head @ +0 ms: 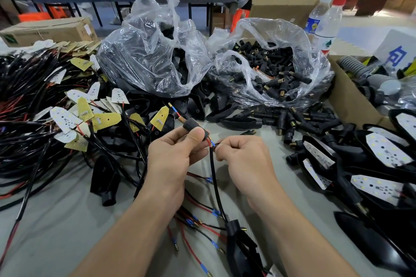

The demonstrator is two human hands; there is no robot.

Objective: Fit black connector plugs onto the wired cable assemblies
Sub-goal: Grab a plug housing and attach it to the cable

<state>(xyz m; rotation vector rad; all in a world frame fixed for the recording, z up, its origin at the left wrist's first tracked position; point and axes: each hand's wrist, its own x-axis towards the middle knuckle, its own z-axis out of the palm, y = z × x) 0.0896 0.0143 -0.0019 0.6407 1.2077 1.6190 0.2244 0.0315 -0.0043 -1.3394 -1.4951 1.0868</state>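
Observation:
My left hand (173,155) grips a black connector plug (191,125) between thumb and fingers above the middle of the table. Thin red and blue wires with a brass tip (174,109) stick out of the plug's far end. My right hand (243,153) pinches a black cable (215,177) just below the plug, where red and blue leads enter it. The cable runs down to a black housing (236,238) near the table's front edge. More loose plugs (290,123) lie to the right of my hands.
A clear bag of black plugs (270,69) and a second bag of black housings (153,56) stand behind my hands. Wired LED boards (65,119) pile up at left, finished lamp housings (382,159) at right. Two bottles (324,22) and a cardboard box (346,101) stand at back right.

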